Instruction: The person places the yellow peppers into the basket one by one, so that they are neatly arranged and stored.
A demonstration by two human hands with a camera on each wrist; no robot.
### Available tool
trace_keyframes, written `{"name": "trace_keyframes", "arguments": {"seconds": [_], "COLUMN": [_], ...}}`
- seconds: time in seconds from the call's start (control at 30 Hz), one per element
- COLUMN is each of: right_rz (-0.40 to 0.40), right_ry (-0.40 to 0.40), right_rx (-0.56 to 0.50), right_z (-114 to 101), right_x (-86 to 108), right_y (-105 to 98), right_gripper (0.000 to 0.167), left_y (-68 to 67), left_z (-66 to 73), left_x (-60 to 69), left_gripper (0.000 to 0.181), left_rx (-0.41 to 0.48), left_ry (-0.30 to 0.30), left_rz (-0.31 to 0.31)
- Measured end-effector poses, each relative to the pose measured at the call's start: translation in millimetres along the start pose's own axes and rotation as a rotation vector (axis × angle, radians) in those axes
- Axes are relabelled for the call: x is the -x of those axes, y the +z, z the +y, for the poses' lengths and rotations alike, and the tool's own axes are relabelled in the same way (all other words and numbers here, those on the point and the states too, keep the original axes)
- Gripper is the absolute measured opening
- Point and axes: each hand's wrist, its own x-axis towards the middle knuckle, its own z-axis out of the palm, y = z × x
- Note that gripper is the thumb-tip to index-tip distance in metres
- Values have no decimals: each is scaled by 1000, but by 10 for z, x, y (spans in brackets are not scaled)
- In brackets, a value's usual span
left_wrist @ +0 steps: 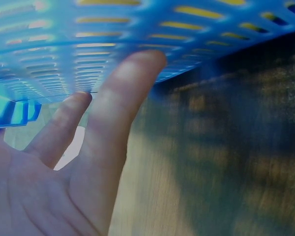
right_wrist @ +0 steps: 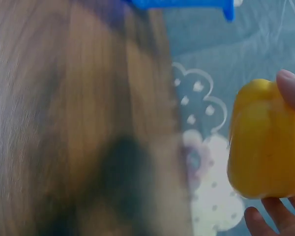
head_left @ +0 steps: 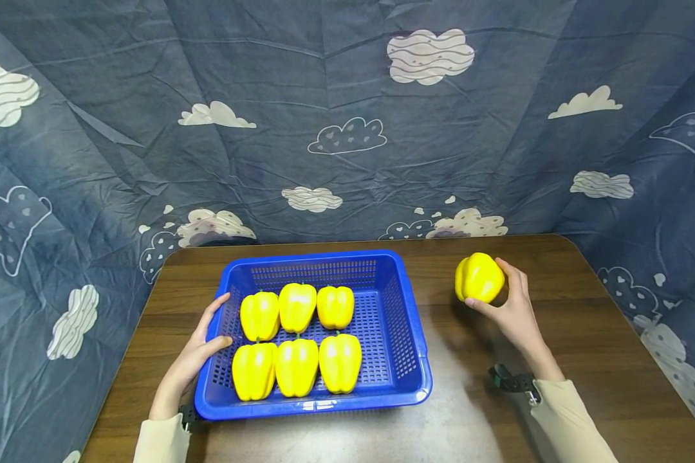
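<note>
A blue plastic basket point(head_left: 414, 321) stands on the table, its slotted walls and floor showing. Inside it, yellow bell peppers point(head_left: 296, 368) sit upright in two rows of three, toward the left. My left hand point(head_left: 190, 360) grips the basket's left rim. The left wrist view shows fingers point(left_wrist: 110, 113) against the outside of the slotted wall. To the right of the basket, my right hand point(head_left: 515, 308) holds another yellow bell pepper point(head_left: 479, 278) between thumb and fingers, raised off the table. In the right wrist view, the thumb is on top of this pepper and fingertips are beneath it.
The brown wooden table point(head_left: 602, 360) extends right of the basket, with its back edge close behind it. A dark blue cloth point(head_left: 347, 64) with white cloud prints hangs behind and along both sides. Both wrists carry dark straps.
</note>
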Motion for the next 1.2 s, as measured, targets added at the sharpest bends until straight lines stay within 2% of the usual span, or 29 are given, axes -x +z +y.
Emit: {"name": "trace_keyframes", "arguments": {"seconds": [0.23, 0.33, 0.43, 0.47, 0.57, 0.7, 0.93, 1.2], "right_rz": [-49, -66, -88, -93, -122, -165, -262, -367], "right_ry": [-97, -148, -192, -206, -228, -252, -228, -178], "right_rx": [-56, -81, -113, -121, -141, -152, -156, -131], "right_z": [-280, -571, -713, -743, -655, -718, -931, -1095], "right_x": [40, 107, 141, 148, 129, 168, 264, 308], "right_y": [74, 73, 103, 115, 186, 247, 339, 473], "right_gripper": [95, 91, 91, 91, 95, 94, 89, 91], "left_y": [-5, -14, -18, -19, -10, 5, 3, 2], "left_z": [-11, -23, -27, -29, -11, 12, 3, 4], "left_x": [-5, -15, -17, -18, -10, -4, -4, -5], "left_gripper": [75, 75, 75, 75, 75, 76, 75, 74], "left_rx": [-9, -12, -9, -8, -1, 15, 25, 25], "left_ry": [2, -6, -11, -12, -5, 3, -4, -12], "left_rz": [-5, -5, -6, -6, -9, -6, -8, -6]}}
